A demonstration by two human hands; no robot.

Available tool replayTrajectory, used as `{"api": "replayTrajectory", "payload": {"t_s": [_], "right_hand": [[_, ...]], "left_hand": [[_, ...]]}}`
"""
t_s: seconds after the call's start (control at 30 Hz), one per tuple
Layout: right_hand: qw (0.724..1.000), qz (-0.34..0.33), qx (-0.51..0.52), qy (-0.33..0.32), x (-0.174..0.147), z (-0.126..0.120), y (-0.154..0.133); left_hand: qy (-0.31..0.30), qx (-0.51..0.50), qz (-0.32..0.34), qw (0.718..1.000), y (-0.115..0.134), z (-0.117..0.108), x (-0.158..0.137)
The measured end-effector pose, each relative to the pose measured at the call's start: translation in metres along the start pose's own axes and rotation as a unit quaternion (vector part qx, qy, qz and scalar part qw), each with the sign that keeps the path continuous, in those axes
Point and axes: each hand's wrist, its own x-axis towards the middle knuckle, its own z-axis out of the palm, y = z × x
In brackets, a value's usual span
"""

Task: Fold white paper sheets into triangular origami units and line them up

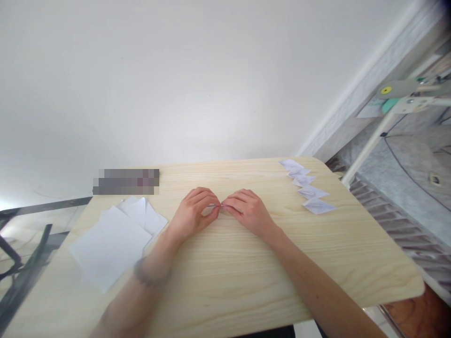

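My left hand point(197, 209) and my right hand point(248, 211) meet over the middle of the table, thumbs and forefingers pinched close together. Between the fingertips shows a thin, pale edge of folded paper point(213, 205), held by both hands. Most of this paper is hidden by the fingers, so its shape is unclear. A dark band circles my left wrist. Off to the right, several folded white paper pieces point(319, 205) with pointed ends lie in a slanting row.
Loose white paper sheets point(112, 241) lie overlapping on the left of the wooden table point(225, 281). A blurred-out dark object point(127, 182) sits at the back left corner. Behind the table rises a white wall point(197, 84); a white metal frame point(373, 131) stands beyond the right edge.
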Motion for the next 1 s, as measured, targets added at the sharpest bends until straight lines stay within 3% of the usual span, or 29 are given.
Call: {"api": "replayTrajectory", "payload": {"t_s": [0.57, 0.77, 0.83, 1.0], "right_hand": [[0.998, 0.01, 0.031, 0.052, -0.003, -0.02, 0.019], [0.995, 0.035, 0.019, 0.096, -0.005, -0.026, 0.025], [0.995, 0.02, 0.015, 0.098, -0.005, -0.025, 0.021], [0.995, -0.018, -0.003, 0.097, -0.004, -0.014, 0.005]], "left_hand": [[0.039, 0.029, -0.013, 0.999, -0.005, -0.015, 0.001], [0.059, 0.013, -0.081, 0.995, -0.009, -0.018, -0.003], [0.041, -0.018, -0.12, 0.992, -0.007, -0.017, -0.003], [-0.07, -0.111, -0.223, 0.966, 0.003, -0.011, 0.0]]}}
